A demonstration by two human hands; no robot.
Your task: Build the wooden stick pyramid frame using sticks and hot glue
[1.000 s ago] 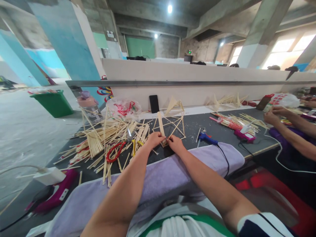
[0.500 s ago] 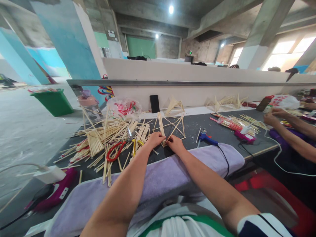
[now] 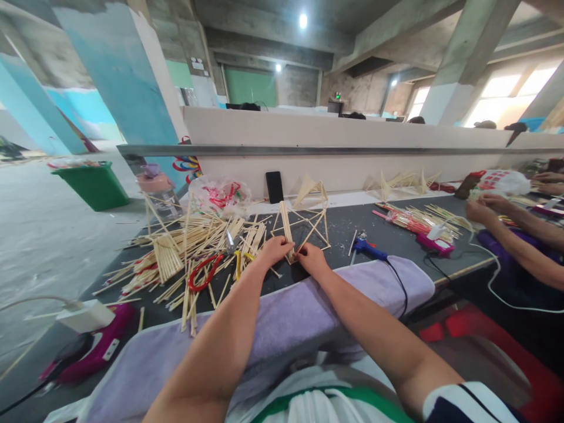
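In the middle of the dark table stands a frame of thin wooden sticks (image 3: 312, 224), with crossed sticks and a flat row of sticks (image 3: 286, 220) leaning up at its near left. My left hand (image 3: 277, 249) is closed on the lower part of that row. Close beside it, my right hand (image 3: 310, 257) pinches the frame's near corner; its fingertips partly hide the joint. A blue glue gun (image 3: 371, 249) lies to the right of my hands. Left of them are red-handled scissors (image 3: 203, 274) and a yellow-handled tool (image 3: 239, 264).
A large heap of loose sticks (image 3: 207, 235) covers the left of the table. A phone (image 3: 274, 187) leans on the back wall near another stick model (image 3: 311, 191). A purple towel (image 3: 282, 320) lines the front edge. At right, another person's hands (image 3: 484, 207) are at work.
The view has shifted very slightly. My hands keep the same hold on the stick frame, with hardly any visible motion.
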